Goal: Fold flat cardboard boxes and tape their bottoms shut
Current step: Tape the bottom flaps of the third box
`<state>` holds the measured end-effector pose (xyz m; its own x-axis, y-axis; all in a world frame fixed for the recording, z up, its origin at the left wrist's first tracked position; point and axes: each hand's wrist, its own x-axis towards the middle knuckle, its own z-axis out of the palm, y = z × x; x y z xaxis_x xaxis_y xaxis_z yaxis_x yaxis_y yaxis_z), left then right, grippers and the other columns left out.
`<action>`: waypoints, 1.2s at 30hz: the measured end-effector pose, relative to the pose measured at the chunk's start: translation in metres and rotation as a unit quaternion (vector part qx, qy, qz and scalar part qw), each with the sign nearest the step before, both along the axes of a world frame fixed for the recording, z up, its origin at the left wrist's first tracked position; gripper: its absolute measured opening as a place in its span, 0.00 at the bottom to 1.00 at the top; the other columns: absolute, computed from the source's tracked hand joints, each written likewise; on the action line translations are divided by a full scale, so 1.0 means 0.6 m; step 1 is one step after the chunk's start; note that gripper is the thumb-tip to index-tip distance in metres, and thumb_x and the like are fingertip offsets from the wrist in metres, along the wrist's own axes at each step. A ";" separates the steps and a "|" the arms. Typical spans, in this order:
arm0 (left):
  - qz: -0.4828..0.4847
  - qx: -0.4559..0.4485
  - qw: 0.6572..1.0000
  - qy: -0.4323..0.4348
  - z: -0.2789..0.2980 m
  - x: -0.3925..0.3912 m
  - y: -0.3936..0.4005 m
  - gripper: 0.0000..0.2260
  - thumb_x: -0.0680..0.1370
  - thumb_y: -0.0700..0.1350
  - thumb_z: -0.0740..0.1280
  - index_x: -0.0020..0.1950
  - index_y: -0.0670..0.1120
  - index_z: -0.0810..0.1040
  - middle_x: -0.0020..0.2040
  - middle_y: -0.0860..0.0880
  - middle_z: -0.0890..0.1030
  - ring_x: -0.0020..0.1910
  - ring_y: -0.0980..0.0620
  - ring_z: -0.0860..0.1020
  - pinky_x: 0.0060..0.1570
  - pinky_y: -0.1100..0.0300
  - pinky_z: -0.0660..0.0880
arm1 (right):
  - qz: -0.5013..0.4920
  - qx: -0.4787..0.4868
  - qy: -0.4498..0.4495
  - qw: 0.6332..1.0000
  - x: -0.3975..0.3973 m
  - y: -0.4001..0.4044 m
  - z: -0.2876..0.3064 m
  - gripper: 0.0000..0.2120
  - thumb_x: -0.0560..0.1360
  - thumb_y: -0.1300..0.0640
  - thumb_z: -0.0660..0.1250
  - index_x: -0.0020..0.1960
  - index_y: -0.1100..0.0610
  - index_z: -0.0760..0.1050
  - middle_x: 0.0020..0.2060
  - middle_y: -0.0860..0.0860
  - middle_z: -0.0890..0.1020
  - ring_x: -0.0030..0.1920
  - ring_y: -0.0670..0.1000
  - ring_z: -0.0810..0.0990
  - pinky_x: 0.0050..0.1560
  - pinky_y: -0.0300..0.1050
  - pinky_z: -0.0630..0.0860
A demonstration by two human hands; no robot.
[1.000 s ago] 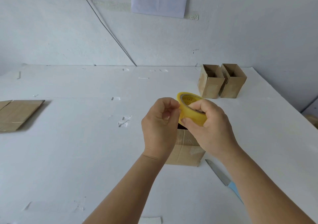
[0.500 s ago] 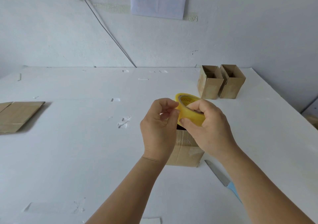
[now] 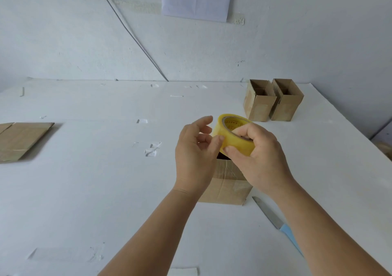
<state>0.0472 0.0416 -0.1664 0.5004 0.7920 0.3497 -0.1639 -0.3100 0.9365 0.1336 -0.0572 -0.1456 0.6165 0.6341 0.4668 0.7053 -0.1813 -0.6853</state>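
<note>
We hold the yellow tape roll [image 3: 233, 136] in the air w/ our right hand [image 3: 259, 159], fingers hooked thru its core, thumb on the outer band. Left hand [image 3: 196, 150] sits just beside the roll's left face, fingers loosely curled, thumb tip touching the tape, probably hunting the loose end. Directly below, mid-surface toward the near edge, sits the cardboard box [image 3: 228, 182].

Tape roll [image 3: 233, 136] above box [image 3: 226, 182], knife [image 3: 275, 222] right of box.

packing workroom: white table [image 3: 84, 191], boxes [image 3: 272, 99]
</note>
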 end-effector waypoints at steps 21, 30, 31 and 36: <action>-0.093 0.023 0.992 0.085 0.039 0.004 0.043 0.08 0.76 0.41 0.69 0.38 0.49 0.81 0.34 0.55 0.81 0.36 0.56 0.79 0.46 0.46 0.80 | 0.010 -0.024 -0.049 0.998 0.010 0.001 0.017 0.09 0.67 0.59 0.75 0.44 0.56 0.76 0.38 0.41 0.76 0.43 0.41 0.71 0.50 0.44 0.68; -0.068 0.246 0.962 0.095 0.032 0.015 0.037 0.05 0.78 0.40 0.58 0.43 0.45 0.71 0.39 0.52 0.73 0.39 0.56 0.72 0.37 0.68 0.68 | -0.006 -0.020 -0.008 1.000 0.009 0.006 0.019 0.09 0.68 0.53 0.74 0.44 0.51 0.75 0.37 0.41 0.76 0.43 0.52 0.76 0.48 0.49 0.73; -0.059 0.252 0.962 0.087 0.029 0.016 0.033 0.05 0.78 0.41 0.57 0.43 0.46 0.69 0.40 0.52 0.72 0.40 0.57 0.71 0.37 0.70 0.68 | -0.012 -0.022 0.000 1.000 0.011 0.007 0.019 0.09 0.69 0.52 0.74 0.44 0.51 0.75 0.37 0.41 0.77 0.44 0.53 0.76 0.48 0.50 0.73; -0.033 0.191 0.977 0.093 0.023 0.022 0.027 0.06 0.80 0.41 0.57 0.43 0.49 0.67 0.38 0.52 0.75 0.36 0.57 0.72 0.35 0.68 0.68 | -0.016 -0.029 -0.003 0.999 0.017 0.011 0.021 0.10 0.69 0.51 0.74 0.46 0.52 0.76 0.37 0.40 0.75 0.42 0.51 0.75 0.48 0.50 0.73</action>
